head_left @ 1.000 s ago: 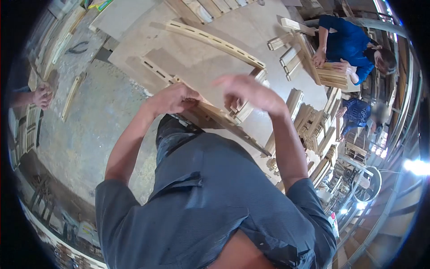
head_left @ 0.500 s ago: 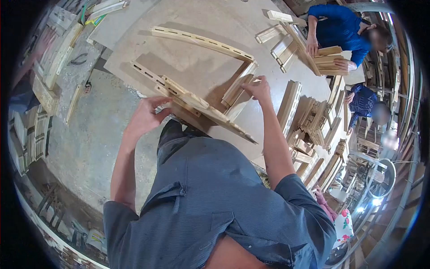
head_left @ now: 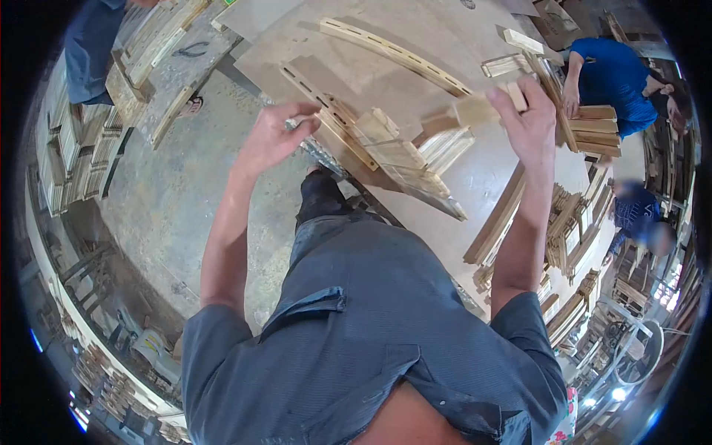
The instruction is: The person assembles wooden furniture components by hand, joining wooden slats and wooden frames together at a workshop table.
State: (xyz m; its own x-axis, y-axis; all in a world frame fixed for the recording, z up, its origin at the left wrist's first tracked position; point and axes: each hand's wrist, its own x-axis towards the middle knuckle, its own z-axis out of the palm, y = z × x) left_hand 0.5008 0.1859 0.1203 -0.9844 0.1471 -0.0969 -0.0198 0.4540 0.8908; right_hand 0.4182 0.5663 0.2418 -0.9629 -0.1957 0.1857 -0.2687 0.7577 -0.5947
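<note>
My right hand (head_left: 528, 119) is raised over the right part of the worktop, its thumb and fingers closed on a short wooden slat (head_left: 475, 111) that is blurred by motion. Near the left end of a partly joined wooden frame, my left hand (head_left: 274, 137) has its thumb and fingers bent towards each other; what lies between the fingertips is too small to make out. The frame (head_left: 341, 137) leans at the table's near edge, with several slats along it. Beyond it lies a long slotted rail (head_left: 393, 52).
Stacks of wooden pieces (head_left: 571, 222) stand on the right. At the upper right a co-worker in blue (head_left: 612, 81) handles slats, with another person (head_left: 634, 211) below. Pliers (head_left: 191, 50) rest on a bench at the upper left, where another person's dark clothing (head_left: 90, 52) shows.
My right hand has lifted and moved right with a slat. My left hand's fingers have drawn closer together. The view has shifted, so the table sits further right.
</note>
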